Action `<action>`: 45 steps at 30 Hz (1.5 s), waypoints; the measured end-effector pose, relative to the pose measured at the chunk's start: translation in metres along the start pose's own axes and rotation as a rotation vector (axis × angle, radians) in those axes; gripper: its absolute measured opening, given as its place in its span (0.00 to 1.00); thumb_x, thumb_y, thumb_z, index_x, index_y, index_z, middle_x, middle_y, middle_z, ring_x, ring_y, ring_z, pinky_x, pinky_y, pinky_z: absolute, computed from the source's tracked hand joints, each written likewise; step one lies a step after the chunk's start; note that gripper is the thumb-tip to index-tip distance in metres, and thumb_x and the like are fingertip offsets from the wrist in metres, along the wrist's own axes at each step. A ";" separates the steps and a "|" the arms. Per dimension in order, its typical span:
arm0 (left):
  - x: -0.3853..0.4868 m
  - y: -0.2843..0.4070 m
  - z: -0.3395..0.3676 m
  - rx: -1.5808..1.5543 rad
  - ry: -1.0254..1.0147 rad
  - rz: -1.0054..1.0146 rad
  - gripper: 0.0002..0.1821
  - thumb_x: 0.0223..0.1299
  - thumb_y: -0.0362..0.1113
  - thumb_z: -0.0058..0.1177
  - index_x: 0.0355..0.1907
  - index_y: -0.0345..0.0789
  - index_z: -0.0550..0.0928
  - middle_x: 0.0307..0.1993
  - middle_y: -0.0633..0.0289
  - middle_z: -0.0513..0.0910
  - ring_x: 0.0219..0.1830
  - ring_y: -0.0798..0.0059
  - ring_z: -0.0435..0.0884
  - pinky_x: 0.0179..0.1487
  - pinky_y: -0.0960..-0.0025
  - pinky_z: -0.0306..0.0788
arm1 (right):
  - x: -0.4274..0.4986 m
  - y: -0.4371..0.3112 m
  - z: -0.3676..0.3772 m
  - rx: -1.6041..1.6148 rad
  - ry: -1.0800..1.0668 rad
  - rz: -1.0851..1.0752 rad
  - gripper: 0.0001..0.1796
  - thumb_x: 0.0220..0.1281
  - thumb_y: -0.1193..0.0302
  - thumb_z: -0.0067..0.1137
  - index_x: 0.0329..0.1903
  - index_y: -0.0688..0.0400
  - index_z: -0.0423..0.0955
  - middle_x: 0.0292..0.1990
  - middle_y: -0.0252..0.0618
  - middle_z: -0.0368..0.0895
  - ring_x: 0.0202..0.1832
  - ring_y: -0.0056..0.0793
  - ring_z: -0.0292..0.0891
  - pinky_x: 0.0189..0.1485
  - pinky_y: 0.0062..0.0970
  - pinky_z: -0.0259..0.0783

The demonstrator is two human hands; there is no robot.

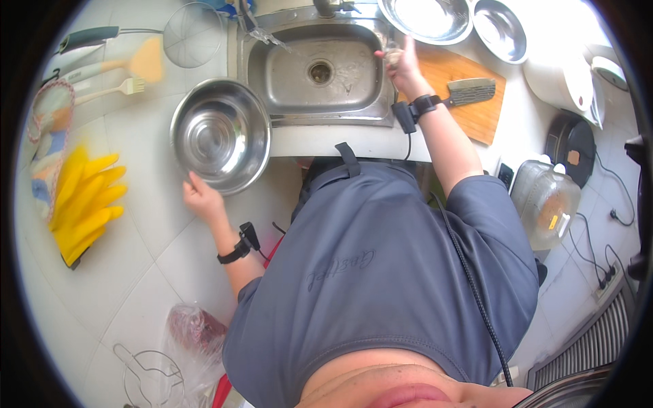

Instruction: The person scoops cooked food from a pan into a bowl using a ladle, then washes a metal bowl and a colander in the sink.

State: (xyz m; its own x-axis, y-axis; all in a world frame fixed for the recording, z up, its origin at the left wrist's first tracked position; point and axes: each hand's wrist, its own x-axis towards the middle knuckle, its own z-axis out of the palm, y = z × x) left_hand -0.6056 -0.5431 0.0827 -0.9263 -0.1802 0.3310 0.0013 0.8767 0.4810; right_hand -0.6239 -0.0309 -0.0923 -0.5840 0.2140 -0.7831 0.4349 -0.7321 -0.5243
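Note:
My left hand (203,198) grips the near rim of a stainless steel bowl (211,137), holding it tilted left of the sink. No contents show inside the bowl. My right hand (408,71) is at the right edge of the steel sink (260,97), fingers curled around a small pale brown object (392,57). It is mostly covered and blurred, so I cannot tell what it is. Water (270,39) runs from the faucet spout (246,15) into the sink, toward the drain (320,72).
A cleaver (472,92) lies on a wooden cutting board (433,66) beneath my right forearm. Two steel bowls (426,18) stand behind it. Yellow rubber gloves (86,199), a silicone spatula (145,60) and a round wire strainer (193,35) are at the left. A clear-lidded container (546,199) sits right.

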 end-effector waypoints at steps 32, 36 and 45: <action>-0.071 0.060 0.190 -1.792 -1.484 -2.182 0.01 0.64 0.26 0.52 0.35 0.35 0.77 0.31 0.65 0.82 0.20 0.83 0.77 0.18 0.88 0.70 | -0.086 -0.107 -0.063 -0.397 0.388 -0.487 0.17 0.74 0.62 0.42 0.43 0.65 0.72 0.28 0.43 0.78 0.22 0.28 0.75 0.16 0.25 0.62; -0.061 0.108 0.219 -1.504 -1.424 -1.384 0.05 0.67 0.29 0.49 0.43 0.33 0.77 0.38 0.61 0.83 0.34 0.74 0.84 0.42 0.74 0.81 | -0.127 -0.135 -0.085 -0.313 0.443 -0.585 0.18 0.74 0.62 0.44 0.40 0.67 0.73 0.26 0.44 0.78 0.20 0.30 0.75 0.16 0.26 0.62; -0.062 0.278 0.338 -1.348 -0.938 -0.896 0.03 0.66 0.27 0.48 0.40 0.31 0.75 0.31 0.61 0.79 0.31 0.73 0.80 0.35 0.67 0.76 | -0.217 -0.136 -0.169 -0.052 0.514 -0.632 0.17 0.74 0.62 0.44 0.39 0.66 0.72 0.25 0.43 0.77 0.20 0.31 0.76 0.14 0.27 0.62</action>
State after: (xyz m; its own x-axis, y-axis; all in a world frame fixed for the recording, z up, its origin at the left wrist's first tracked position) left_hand -0.6751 -0.1376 -0.0782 -0.6983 0.3546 -0.6218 -0.7151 -0.3088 0.6271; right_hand -0.4403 0.1314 0.0920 -0.3480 0.8556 -0.3833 0.1674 -0.3456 -0.9233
